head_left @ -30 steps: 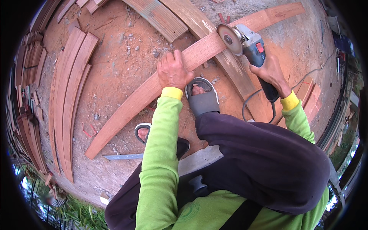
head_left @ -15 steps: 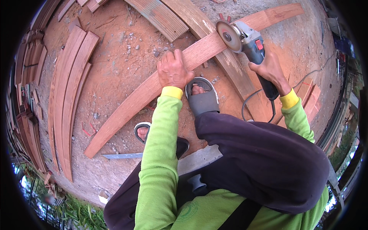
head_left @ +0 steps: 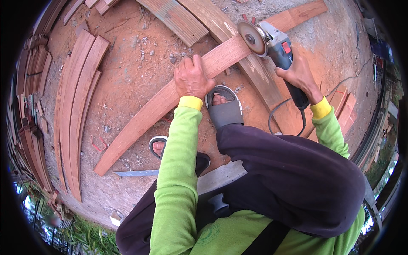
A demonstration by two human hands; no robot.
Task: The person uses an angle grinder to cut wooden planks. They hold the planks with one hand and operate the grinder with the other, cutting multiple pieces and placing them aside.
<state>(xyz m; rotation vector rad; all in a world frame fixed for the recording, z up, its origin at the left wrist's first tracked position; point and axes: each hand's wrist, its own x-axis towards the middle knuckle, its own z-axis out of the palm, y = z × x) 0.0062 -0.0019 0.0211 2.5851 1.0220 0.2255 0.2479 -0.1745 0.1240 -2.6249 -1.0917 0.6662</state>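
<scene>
A long, reddish, slightly curved wooden plank (head_left: 144,119) runs diagonally from near left to far right. My left hand (head_left: 192,77) grips its near part from above, fingers wrapped over the far edge. My right hand (head_left: 298,76) is closed round the body of a blue-and-black angle grinder (head_left: 280,53) with a red switch. The grinder's cutting disc (head_left: 251,38) stands across the plank, hiding the spot where they meet. Beyond the disc, the plank's far part (head_left: 297,18) lies at a different angle from the near part. Under the plank rests a weathered board (head_left: 261,83).
Several curved planks (head_left: 76,110) lie stacked at the left. A ribbed board (head_left: 176,19) lies at the far side. The grinder's cable (head_left: 272,114) loops near my right knee. A metal strip (head_left: 136,173) lies by my left sandal (head_left: 158,146); cut wood pieces (head_left: 340,106) lie at the right.
The plank's far part has swung away and a little left. The grinder has shifted slightly left and away with my right hand. My left hand and the near part have stayed put.
</scene>
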